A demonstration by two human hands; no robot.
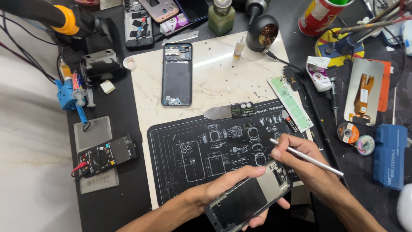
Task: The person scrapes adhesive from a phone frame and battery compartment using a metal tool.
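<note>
On the black mat [171, 141], left fingers [240, 173] grasp one phone [249, 195], right fingers [281, 148] one tool [307, 157].

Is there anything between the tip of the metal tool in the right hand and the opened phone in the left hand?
Nothing visible. The right hand holds the metal tool just above the opened phone, which the left hand grips. The left thumb lies along the phone's upper edge, beside the tool's tip, not under it.
</note>
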